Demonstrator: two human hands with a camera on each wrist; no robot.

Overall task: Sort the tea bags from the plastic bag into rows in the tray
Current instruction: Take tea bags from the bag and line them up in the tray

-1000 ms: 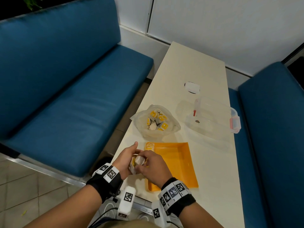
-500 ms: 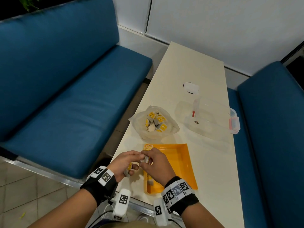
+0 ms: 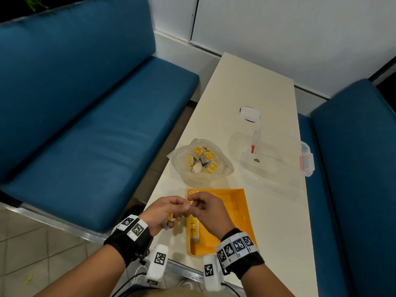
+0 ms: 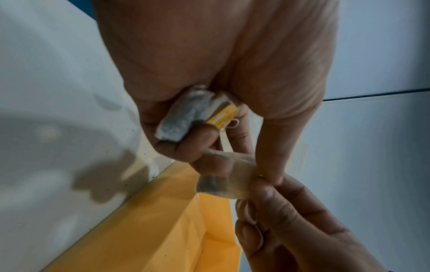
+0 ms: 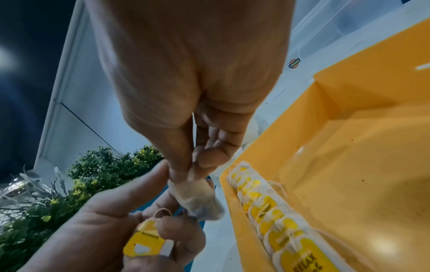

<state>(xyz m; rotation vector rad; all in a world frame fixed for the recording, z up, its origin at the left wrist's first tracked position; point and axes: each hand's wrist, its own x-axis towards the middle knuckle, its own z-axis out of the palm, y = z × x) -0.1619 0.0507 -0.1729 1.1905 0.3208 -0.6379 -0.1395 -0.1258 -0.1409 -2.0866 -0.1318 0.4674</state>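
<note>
- Fingers (image 5: 184, 173) of the right hand (image 3: 211, 213): thumb and forefinger pressed together, pinching the top edge of a loose tea bag (image 5: 197, 198); the other fingers curled behind.
- Left hand (image 3: 165, 212): thumb and forefinger tips met the right hand's at that same bag, the pouch hanging between the two hands.
- Left hand, lower fingers: curled round a second bag (image 4: 184, 117) with a yellow tag (image 5: 144, 243), pressed into the palm; its string looped loose by the fingertips.
- Both hands: held together above the tray's left wall, close to the table's left edge.
- Tray (image 3: 237, 211): orange, shallow, on the table (image 3: 252, 86) near the person.
- Row (image 5: 267, 208) of bags: laid overlapping along the tray's left wall, yellow tags up, strings trailing; the rest of the tray floor bare.
- Plastic bag (image 3: 182, 166): clear, open at the top, on the table just beyond the tray; more yellow-tagged bags (image 3: 203, 159) heaped inside.
- Box (image 3: 278, 153): clear plastic with pink clips, to the right of the plastic bag, apart from it.
- White item (image 3: 249, 113): small, flat, farther up the table; what it was could not be told.
- Benches (image 3: 85, 116): blue, padded, on both sides of the table.
- Wrist bands (image 3: 237, 247): black with printed square markers, one on each wrist.
</note>
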